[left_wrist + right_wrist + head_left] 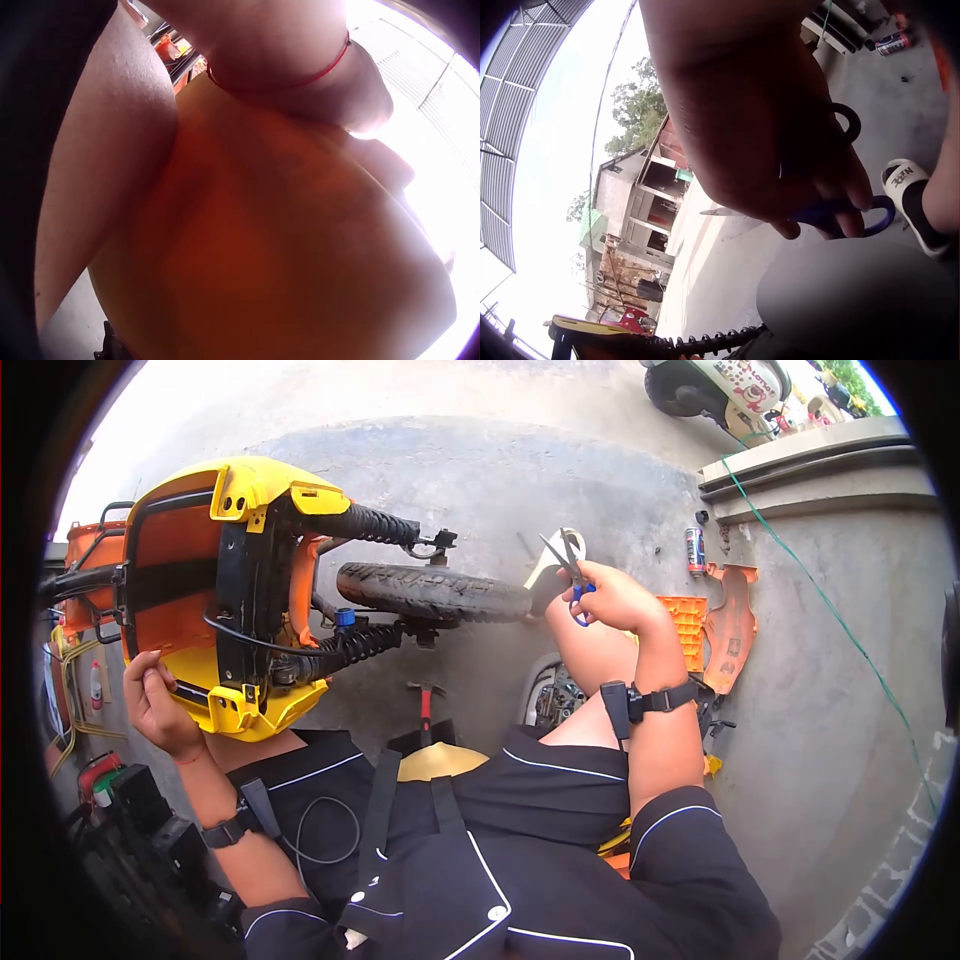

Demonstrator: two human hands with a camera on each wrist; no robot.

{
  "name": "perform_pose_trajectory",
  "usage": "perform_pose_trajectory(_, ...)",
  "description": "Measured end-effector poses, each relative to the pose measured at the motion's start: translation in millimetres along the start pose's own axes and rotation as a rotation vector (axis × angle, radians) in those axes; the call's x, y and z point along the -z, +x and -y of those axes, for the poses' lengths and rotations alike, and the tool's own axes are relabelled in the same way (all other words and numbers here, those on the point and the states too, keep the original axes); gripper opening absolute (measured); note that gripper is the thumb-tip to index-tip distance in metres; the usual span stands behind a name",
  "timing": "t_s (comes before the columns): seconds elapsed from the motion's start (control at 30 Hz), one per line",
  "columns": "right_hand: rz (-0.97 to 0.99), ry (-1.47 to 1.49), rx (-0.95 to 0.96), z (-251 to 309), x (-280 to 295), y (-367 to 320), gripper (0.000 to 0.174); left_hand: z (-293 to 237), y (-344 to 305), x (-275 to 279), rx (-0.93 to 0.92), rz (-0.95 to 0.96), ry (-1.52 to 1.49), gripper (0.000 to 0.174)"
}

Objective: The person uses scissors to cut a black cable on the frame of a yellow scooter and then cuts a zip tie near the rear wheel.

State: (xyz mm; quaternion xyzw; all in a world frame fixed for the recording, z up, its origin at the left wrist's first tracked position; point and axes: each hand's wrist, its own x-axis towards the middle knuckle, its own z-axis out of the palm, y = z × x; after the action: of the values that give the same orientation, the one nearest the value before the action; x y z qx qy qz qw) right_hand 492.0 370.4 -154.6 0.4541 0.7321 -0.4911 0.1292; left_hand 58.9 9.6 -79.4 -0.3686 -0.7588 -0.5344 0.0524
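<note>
My right hand (617,600) holds a pair of scissors (578,588) with blue handles, fingers in the loops. The blades stand apart and point away from me, beyond the front tire. In the right wrist view, a blue loop (881,217) shows around the fingers. My left hand (160,705) grips the near edge of the yellow scooter body panel (215,710), with its fingers curled at the rim. In the left wrist view, the panel's blurred orange-lit surface (247,240) hides much of that hand. The scooter's black front tire (430,592) lies between two spring shocks.
A claw hammer (426,710) with a red handle lies on the floor before me. To the right are a spray can (695,550), an orange crate (684,630) and an orange plastic panel (732,628). A green cord (820,595) crosses the concrete. Black boxes (150,820) stand at left.
</note>
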Motion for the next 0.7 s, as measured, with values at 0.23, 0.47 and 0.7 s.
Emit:
perform_pose_trajectory(0.23,0.163,0.138,-0.194,6.6,-7.8,10.1,0.025,0.4,-0.1,0.0,0.019,-0.013,-0.010,0.021)
perform_pose_trajectory(0.47,0.390,0.360,-0.674,-65.9,-60.6,31.6,0.023,-4.7,-0.3,-5.5,0.002,-0.012,-0.051,0.020)
perform_pose_trajectory(0.7,-0.066,0.192,-0.610,-88.5,-69.2,65.1,0.022,-13.8,-2.1,-11.6,-0.043,-0.046,-0.082,0.016)
